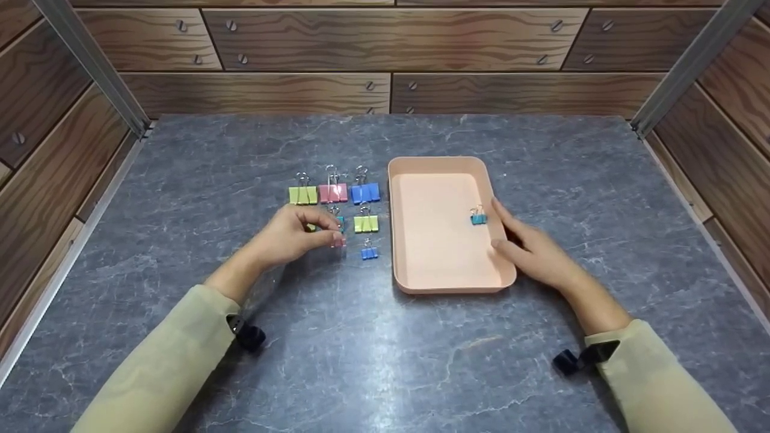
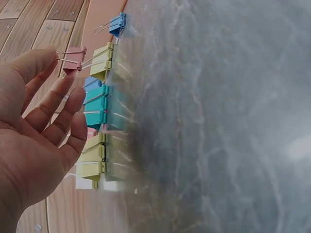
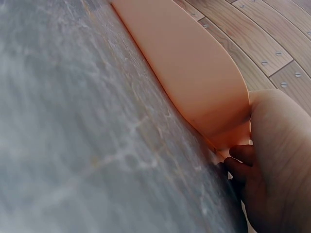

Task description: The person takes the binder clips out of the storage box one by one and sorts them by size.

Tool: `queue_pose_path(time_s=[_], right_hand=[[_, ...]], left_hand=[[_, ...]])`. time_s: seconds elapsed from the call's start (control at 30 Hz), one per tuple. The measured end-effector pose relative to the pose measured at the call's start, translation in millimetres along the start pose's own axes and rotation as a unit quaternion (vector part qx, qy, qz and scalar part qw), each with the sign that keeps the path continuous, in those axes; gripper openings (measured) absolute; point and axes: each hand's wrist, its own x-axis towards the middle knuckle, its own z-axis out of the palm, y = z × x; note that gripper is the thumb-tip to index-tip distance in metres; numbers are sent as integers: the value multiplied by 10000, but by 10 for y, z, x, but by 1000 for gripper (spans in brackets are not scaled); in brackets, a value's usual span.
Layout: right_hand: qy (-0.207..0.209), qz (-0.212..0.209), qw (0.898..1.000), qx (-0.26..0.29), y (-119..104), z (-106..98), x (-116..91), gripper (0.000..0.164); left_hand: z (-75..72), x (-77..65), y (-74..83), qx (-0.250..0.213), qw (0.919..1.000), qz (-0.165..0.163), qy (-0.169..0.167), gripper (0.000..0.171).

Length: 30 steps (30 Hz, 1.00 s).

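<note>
My left hand (image 1: 295,234) pinches a small pink binder clip (image 2: 74,59) between thumb and fingers. In the left wrist view that clip hangs by its wire handles, a little off the table. Beside and partly behind the hand, a teal binder clip (image 2: 96,107) and a yellow-green one sit in the row. My right hand (image 1: 532,249) holds the right wall of a peach tray (image 1: 451,284), thumb at the rim; in the right wrist view its curled fingers lie low against the outer wall. Inside the tray, near that wall, lies a small teal binder clip (image 1: 478,219).
Left of the tray, larger yellow-green (image 1: 302,195), pink (image 1: 333,193) and blue (image 1: 366,193) binder clips form the back row. Nearer are a yellow-green clip (image 1: 366,224) and a small blue clip (image 1: 369,253). Wood-patterned walls (image 1: 391,39) enclose the grey marbled table (image 1: 325,361).
</note>
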Motion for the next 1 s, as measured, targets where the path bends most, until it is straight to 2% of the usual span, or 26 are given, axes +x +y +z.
queue_pose_path(time_s=[0.13, 0.37, 0.73, 1.0], right_hand=[[10, -21, 10000, 11, -2, -3, -3, 72], [27, -94, 9999, -41, -15, -8, -11, 72], [9, -95, 10000, 27, -19, -5, -7, 72], [50, -116, 9999, -30, -7, -7, -9, 72]], left_hand=[[19, 3, -56, 28, 9999, 124, -2, 7], [54, -20, -78, -115, 9999, -23, -26, 9], [99, -31, -138, 151, 9994, -303, 75, 8], [99, -39, -153, 281, 9986, -453, 24, 9]])
